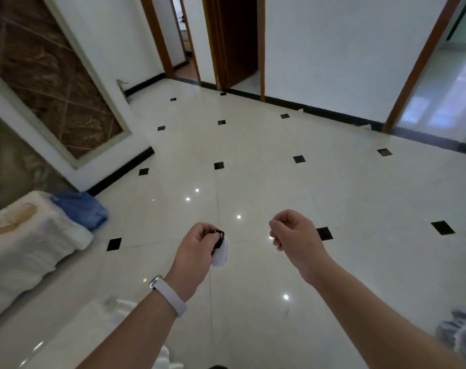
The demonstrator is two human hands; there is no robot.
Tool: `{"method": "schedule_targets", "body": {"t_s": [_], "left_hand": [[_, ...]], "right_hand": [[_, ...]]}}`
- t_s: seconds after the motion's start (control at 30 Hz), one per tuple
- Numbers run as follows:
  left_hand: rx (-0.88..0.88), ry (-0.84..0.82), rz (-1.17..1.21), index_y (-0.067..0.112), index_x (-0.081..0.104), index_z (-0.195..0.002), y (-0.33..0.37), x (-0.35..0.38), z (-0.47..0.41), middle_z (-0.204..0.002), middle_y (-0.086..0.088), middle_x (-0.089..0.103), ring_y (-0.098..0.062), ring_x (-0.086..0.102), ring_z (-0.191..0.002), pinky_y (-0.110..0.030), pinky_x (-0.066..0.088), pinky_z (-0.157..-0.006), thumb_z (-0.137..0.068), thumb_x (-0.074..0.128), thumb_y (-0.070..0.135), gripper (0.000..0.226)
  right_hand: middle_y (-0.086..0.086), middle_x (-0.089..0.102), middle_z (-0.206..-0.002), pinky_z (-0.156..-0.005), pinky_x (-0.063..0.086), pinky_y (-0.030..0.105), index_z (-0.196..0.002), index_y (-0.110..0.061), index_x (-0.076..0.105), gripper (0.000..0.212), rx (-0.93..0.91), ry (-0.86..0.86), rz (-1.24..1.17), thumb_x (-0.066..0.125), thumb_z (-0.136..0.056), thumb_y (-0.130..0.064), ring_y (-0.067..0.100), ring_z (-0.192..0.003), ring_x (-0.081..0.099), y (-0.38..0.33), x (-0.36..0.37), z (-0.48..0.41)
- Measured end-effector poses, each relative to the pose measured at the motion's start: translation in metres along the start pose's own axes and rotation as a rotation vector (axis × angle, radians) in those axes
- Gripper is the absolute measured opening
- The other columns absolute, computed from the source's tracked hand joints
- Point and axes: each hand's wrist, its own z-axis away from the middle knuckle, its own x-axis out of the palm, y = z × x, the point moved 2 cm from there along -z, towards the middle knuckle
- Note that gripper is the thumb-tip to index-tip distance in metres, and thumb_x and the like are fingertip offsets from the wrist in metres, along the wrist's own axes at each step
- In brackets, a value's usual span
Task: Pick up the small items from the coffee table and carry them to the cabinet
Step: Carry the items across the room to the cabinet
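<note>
A: What's being carried?

B: A small bunch in the left hand (197,245): a dark fob (219,239) with a metal ring at the top, pinched between thumb and fingers, and a pale, flat oval tag (220,253) hanging just below the pinch. Smooth plastic by the look of it, rounded edges.

A: And the right hand (293,233)?

B: Curled into a loose fist beside the left, apart from it. Whether anything sits inside, I cannot tell.

A: So which step is this?

B: The carry, I'd judge. Both hands are out over glossy cream floor tiles (253,161) with small black diamond insets. No coffee table or cabinet shows.

A: What does the next move need?

B: Keeping the pinch firm so the dangling tag doesn't slip, and walking on to the cabinet.

A: Anything else near?

B: A white strap (169,294) on the left wrist; further left, a white cloth-draped bulk (27,249) with a crumpled blue bag (83,210) against it. Ahead, wood-framed doorways (234,41).
</note>
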Motion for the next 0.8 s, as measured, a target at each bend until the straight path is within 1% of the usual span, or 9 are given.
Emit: {"method": "schedule_targets", "body": {"t_s": [0.1,0.2,0.3,0.37,0.5,0.67,0.8], "left_hand": [[-0.008,0.093,0.03,0.017,0.064,-0.083,0.004,-0.017,-0.03,-0.077,-0.001,0.062,-0.016,0.054,-0.071,-0.035,0.044,-0.067,-0.088,0.054,0.009,0.013],[-0.019,0.128,0.046,0.02,0.064,-0.082,-0.001,-0.037,-0.057,-0.078,0.0,0.063,-0.015,0.054,-0.071,-0.035,0.045,-0.068,-0.089,0.054,0.011,0.015],[-0.032,0.167,0.065,0.023,0.065,-0.08,-0.007,-0.059,-0.094,-0.078,0.001,0.063,-0.015,0.055,-0.072,-0.036,0.046,-0.069,-0.088,0.055,0.013,0.016],[-0.038,0.182,0.085,0.022,0.065,-0.081,-0.01,-0.074,-0.124,-0.078,0.0,0.063,-0.015,0.055,-0.072,-0.036,0.046,-0.068,-0.087,0.055,0.012,0.015],[-0.051,0.184,0.115,0.02,0.065,-0.083,-0.006,-0.112,-0.192,-0.078,0.001,0.063,-0.015,0.054,-0.07,-0.033,0.045,-0.066,-0.087,0.056,0.013,0.013],[-0.029,0.195,0.124,0.017,0.064,-0.084,0.013,-0.181,-0.274,-0.081,-0.001,0.064,-0.016,0.056,-0.073,-0.032,0.045,-0.068,-0.087,0.055,0.014,0.009],[-0.005,0.285,0.129,0.016,0.063,-0.087,0.031,-0.243,-0.322,-0.083,-0.001,0.063,-0.015,0.055,-0.075,-0.028,0.043,-0.067,-0.088,0.055,0.015,0.008]], "right_hand": [[0.001,0.063,-0.066,-0.058,0.047,0.032,-0.074,-0.015,0.063,0.011,-0.005,-0.045,0.045,0.057,-0.083,-0.011,0.014,-0.056,0.056,-0.013,0.02,-0.035],[0.002,0.064,-0.067,-0.056,0.048,0.028,-0.078,-0.013,0.064,0.009,0.007,-0.087,0.07,0.057,-0.084,-0.013,0.012,-0.055,0.057,-0.021,0.049,-0.07],[0.001,0.064,-0.066,-0.047,0.044,0.02,-0.078,-0.014,0.063,0.009,0.035,-0.134,0.095,0.056,-0.084,-0.013,0.012,-0.055,0.056,-0.03,0.083,-0.104],[0.0,0.063,-0.065,-0.043,0.042,0.017,-0.076,-0.014,0.062,0.01,0.041,-0.143,0.105,0.055,-0.083,-0.013,0.012,-0.053,0.055,-0.039,0.108,-0.13],[0.002,0.062,-0.065,-0.044,0.042,0.019,-0.076,-0.012,0.062,0.01,0.046,-0.14,0.117,0.055,-0.084,-0.011,0.015,-0.055,0.055,-0.06,0.165,-0.184],[0.003,0.063,-0.067,-0.047,0.043,0.022,-0.076,-0.013,0.062,0.011,0.01,-0.19,0.165,0.056,-0.085,-0.011,0.016,-0.057,0.056,-0.094,0.256,-0.249],[0.002,0.063,-0.066,-0.049,0.045,0.024,-0.075,-0.013,0.063,0.012,-0.039,-0.269,0.17,0.056,-0.084,-0.012,0.016,-0.057,0.058,-0.119,0.331,-0.287]]}}
